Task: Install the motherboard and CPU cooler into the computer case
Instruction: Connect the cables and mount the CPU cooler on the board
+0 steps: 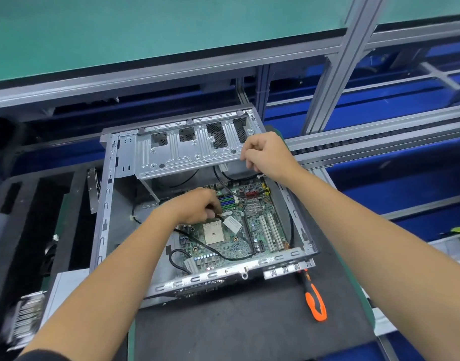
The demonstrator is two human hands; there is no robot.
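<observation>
Both forearms reach forward from the bottom of the view into an open computer case [104,225] lying on a dark mat [223,321]. The left hand [195,207] is turned palm down over the middle of the case, its fingers curled and pinching a thin black cable [197,242] just above the board. The right hand [265,155] sits higher and farther back, at the right end of the raised metal drive cage [187,152]; its fingers are curled in toward the palm at the cage's edge, but whether they actually grip the metal or something small beneath it cannot be told. The motherboard [252,230] lies flat on the floor of the case, toward its right and near side, with the bare CPU socket [212,232] just below and touching distance from the left fingertips. A white label tag [232,224] lies just right of those fingertips, over the board. The pinched cable runs down from the left hand across the board beside the socket, then curves toward the near rail. Another black cable loop [175,259] with a white connector [192,265] lies at the board's near left corner, and more cables hang under the drive cage beside the right wrist. Outside the case, an orange-and-black screwdriver [315,298] lies on the mat by the near right corner, well apart from both hands. A finned metal part [25,319], blurred, rests at the lower left, beside a black foam tray [41,204].
</observation>
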